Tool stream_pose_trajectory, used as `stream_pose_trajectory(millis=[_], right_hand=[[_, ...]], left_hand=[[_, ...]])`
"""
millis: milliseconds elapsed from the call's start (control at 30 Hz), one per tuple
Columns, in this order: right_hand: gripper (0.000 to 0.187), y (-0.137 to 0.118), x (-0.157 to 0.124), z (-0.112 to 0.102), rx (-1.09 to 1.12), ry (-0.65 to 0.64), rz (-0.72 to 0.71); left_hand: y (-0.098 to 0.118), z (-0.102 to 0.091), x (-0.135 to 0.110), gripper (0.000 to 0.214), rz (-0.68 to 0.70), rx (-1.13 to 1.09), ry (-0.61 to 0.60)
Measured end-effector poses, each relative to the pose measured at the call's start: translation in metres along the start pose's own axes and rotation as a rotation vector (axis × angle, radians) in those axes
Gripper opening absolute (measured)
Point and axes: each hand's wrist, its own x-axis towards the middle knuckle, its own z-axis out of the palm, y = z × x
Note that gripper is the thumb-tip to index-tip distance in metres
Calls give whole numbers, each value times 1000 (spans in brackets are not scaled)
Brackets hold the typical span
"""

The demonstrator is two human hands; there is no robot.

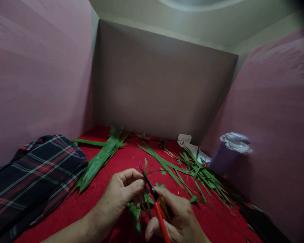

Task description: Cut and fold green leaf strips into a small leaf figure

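My left hand (123,194) pinches a narrow green leaf strip (145,166) between thumb and fingers over the red cloth (131,158). My right hand (178,216) is closed round red-handled scissors (158,211). Their dark blades point up and left, right beside my left fingertips and the strip. More green leaf pieces (135,211) lie under and between the two hands.
Long whole leaves (100,160) lie to the left. A heap of cut leaf strips (202,175) spreads to the right. A plaid cloth (30,179) sits at far left. A purple container with a plastic bag (229,150), white paper (192,145) and a dark object (262,222) are on the right.
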Motion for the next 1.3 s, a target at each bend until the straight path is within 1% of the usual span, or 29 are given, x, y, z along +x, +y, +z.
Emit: stream_pose_trajectory(millis=[100, 200, 300, 400, 500, 600, 700, 800, 933, 1067, 1167, 1300], right_hand=[[22, 4, -1, 1, 78, -19, 52], [25, 7, -2, 0, 168, 32, 170], [29, 6, 0, -3, 158, 55, 284], [31, 1, 1, -6, 126, 11, 324], [36, -1, 1, -5, 37, -8, 317], [47, -2, 1, -2, -94, 1, 298], [55, 0, 1, 1, -200, 34, 224], [59, 3, -1, 2, -248, 60, 163], [62, 8, -3, 4, -268, 78, 120], [63, 10, -3, 3, -284, 98, 64], [62, 8, -3, 1, -298, 92, 34], [62, 9, -3, 0, -361, 97, -4]], left_hand=[[0, 0, 0, 17, 7, 9, -15], [-1, -1, 1, 17, -23, -19, -10], [0, -2, 1, 17, -51, -39, 12], [1, -3, 1, 18, -47, -43, 12], [1, -4, 2, 18, -41, -44, 16], [0, -5, 2, 18, -31, -42, 28], [0, -5, 3, 17, -30, -49, 49], [2, -4, 3, 17, -42, -54, 83], [3, -3, 2, 17, -45, -51, 79], [-1, -6, 3, 15, -62, -65, 63], [-4, -7, 4, 14, -41, -55, 42], [-1, -6, 4, 16, -24, -43, 35]])
